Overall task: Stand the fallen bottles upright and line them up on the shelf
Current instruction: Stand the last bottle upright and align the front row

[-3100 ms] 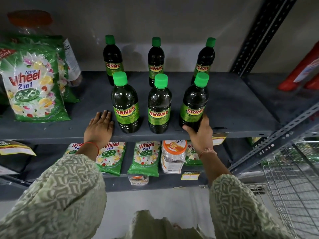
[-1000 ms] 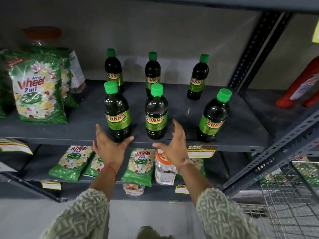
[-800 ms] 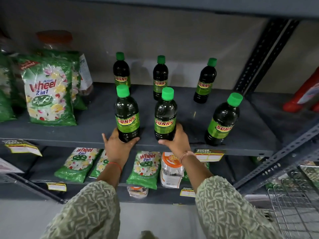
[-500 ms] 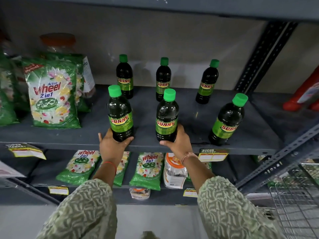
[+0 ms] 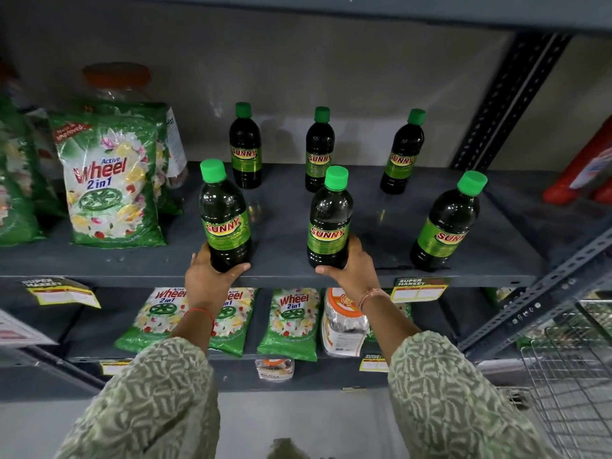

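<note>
Several dark SUNNY bottles with green caps stand upright on the grey shelf (image 5: 291,226), in a front row and a back row. My left hand (image 5: 208,276) grips the base of the front left bottle (image 5: 225,217). My right hand (image 5: 354,270) grips the base of the front middle bottle (image 5: 329,217). The front right bottle (image 5: 447,223) stands alone near the shelf's front edge. Behind them stand the back left bottle (image 5: 245,150), the back middle bottle (image 5: 319,150) and the back right bottle (image 5: 402,154), close to the wall.
Green Wheel detergent bags (image 5: 109,183) and a clear jar with an orange lid (image 5: 116,81) fill the shelf's left end. Red containers (image 5: 583,173) sit at far right. More Wheel packets (image 5: 291,323) lie on the lower shelf. A wire basket (image 5: 573,385) is at bottom right.
My hands came forward and closed on the front left and front middle bottles. The front left bottle has slid leftward, widening its gap from the middle one.
</note>
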Demonstrator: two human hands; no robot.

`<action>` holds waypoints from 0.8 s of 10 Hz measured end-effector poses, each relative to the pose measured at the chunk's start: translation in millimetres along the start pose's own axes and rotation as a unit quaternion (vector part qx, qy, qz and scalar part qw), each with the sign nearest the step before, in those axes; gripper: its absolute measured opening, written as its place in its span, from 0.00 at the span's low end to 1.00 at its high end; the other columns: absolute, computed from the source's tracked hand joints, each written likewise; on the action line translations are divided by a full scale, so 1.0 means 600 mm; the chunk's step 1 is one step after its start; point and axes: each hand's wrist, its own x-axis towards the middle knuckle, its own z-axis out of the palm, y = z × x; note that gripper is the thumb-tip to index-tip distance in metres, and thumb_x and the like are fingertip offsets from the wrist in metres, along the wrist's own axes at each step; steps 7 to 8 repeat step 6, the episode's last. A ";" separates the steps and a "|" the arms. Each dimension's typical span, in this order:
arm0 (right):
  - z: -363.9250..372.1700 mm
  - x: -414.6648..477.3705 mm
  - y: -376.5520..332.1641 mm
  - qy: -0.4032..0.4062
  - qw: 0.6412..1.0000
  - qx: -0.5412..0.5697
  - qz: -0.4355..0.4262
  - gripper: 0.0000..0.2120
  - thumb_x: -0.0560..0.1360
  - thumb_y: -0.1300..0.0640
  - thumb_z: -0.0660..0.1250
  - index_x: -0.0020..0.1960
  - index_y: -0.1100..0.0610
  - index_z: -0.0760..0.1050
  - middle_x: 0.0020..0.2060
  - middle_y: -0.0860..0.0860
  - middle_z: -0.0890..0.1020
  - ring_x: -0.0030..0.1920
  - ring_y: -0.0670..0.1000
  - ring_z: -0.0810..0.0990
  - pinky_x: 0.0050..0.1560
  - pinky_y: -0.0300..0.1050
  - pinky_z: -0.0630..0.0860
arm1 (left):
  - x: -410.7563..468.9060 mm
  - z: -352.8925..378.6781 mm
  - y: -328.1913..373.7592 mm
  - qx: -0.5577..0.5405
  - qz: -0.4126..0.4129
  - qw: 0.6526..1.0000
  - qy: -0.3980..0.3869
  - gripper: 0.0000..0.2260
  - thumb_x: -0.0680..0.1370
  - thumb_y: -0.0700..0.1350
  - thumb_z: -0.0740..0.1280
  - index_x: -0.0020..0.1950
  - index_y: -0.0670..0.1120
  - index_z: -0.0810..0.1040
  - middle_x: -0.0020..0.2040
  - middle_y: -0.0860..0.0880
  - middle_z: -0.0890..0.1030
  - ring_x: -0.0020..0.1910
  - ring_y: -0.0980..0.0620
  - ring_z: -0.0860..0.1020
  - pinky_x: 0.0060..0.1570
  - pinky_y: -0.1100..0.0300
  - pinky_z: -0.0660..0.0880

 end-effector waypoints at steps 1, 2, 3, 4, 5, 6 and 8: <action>0.002 0.000 -0.001 0.005 1.000 -0.009 0.001 0.32 0.63 0.59 0.76 0.62 0.61 0.65 0.57 0.58 0.78 0.58 0.55 0.76 0.53 0.39 0.69 | 0.001 -0.003 -0.007 -0.004 0.006 1.000 -0.013 0.29 0.64 0.50 0.77 0.62 0.46 0.72 0.58 0.41 0.80 0.57 0.40 0.77 0.58 0.48 0.76; 0.003 -0.001 0.000 0.005 1.000 -0.016 0.003 0.31 0.63 0.59 0.76 0.61 0.62 0.65 0.57 0.58 0.78 0.57 0.55 0.76 0.52 0.40 0.70 | 0.001 -0.005 -0.010 -0.008 0.004 1.000 -0.016 0.29 0.64 0.49 0.77 0.62 0.45 0.72 0.58 0.41 0.81 0.57 0.41 0.78 0.57 0.49 0.76; 0.001 -0.001 -0.002 0.007 1.000 -0.012 0.007 0.32 0.63 0.59 0.76 0.62 0.61 0.65 0.57 0.58 0.78 0.56 0.53 0.76 0.53 0.39 0.69 | 0.003 -0.007 -0.006 -0.013 0.003 1.000 -0.022 0.28 0.65 0.48 0.76 0.62 0.45 0.72 0.58 0.42 0.81 0.57 0.41 0.78 0.56 0.50 0.75; 0.003 -0.004 -0.001 0.003 1.000 -0.015 0.010 0.33 0.64 0.59 0.76 0.64 0.61 0.64 0.58 0.58 0.77 0.59 0.55 0.75 0.54 0.39 0.69 | 0.000 -0.006 -0.011 -0.003 0.010 1.000 -0.027 0.28 0.65 0.48 0.76 0.62 0.44 0.72 0.58 0.41 0.81 0.57 0.40 0.78 0.56 0.50 0.74; -0.006 0.004 -0.007 -0.018 1.000 -0.011 0.019 0.35 0.64 0.59 0.76 0.65 0.60 0.63 0.59 0.57 0.77 0.61 0.56 0.74 0.56 0.40 0.68 | 0.007 -0.010 -0.001 0.001 -0.014 0.999 -0.048 0.34 0.65 0.50 0.76 0.67 0.45 0.67 0.63 0.40 0.77 0.64 0.37 0.72 0.62 0.45 0.72; -0.003 -0.019 -0.001 -0.015 0.999 0.042 -0.001 0.45 0.60 0.56 0.78 0.70 0.59 0.56 0.64 0.54 0.73 0.66 0.53 0.70 0.63 0.43 0.67 | -0.032 -0.012 -0.001 0.008 -0.015 1.000 -0.002 0.45 0.69 0.59 0.69 0.75 0.43 0.48 0.76 0.42 0.59 0.76 0.40 0.51 0.75 0.41 0.52; -0.003 -0.019 -0.001 -0.015 0.999 0.042 -0.001 0.45 0.60 0.56 0.78 0.70 0.59 0.56 0.64 0.54 0.73 0.66 0.53 0.70 0.63 0.43 0.67 | -0.032 -0.012 -0.001 0.008 -0.015 1.000 -0.002 0.45 0.69 0.59 0.69 0.75 0.43 0.48 0.76 0.42 0.59 0.76 0.40 0.51 0.75 0.41 0.52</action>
